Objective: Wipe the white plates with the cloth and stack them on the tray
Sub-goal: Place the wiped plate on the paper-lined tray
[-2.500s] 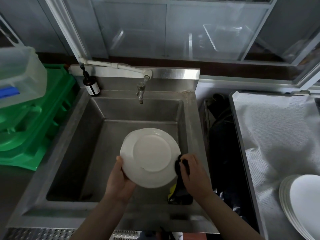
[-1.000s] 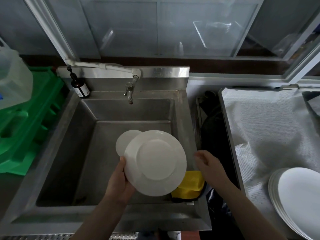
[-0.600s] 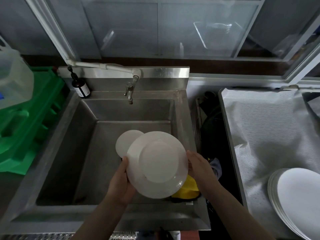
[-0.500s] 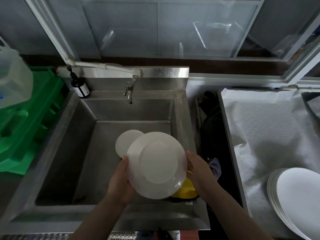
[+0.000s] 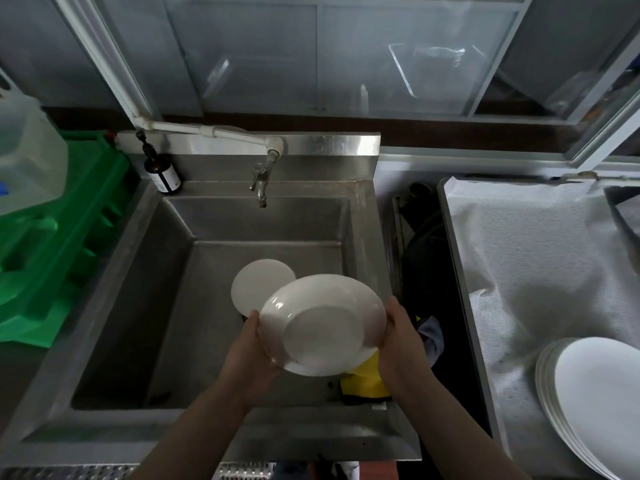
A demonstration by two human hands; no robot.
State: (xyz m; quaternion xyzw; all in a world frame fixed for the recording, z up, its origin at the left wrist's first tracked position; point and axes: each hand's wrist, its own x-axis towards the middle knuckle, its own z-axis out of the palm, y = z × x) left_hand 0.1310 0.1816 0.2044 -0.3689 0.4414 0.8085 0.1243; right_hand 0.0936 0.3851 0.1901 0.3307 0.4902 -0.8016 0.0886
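Both hands, left hand (image 5: 251, 355) and right hand (image 5: 401, 341), grip my plate (image 5: 322, 323) at centre frame; cloth (image 5: 367, 377) just dropped, wiping apparently done.

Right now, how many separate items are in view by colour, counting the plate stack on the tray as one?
White: 3 - held plate, plate in the sink, plate stack on the tray
Yellow: 1 - cloth
Green: 1 - crate
Brown: 1 - pump bottle
Total: 6
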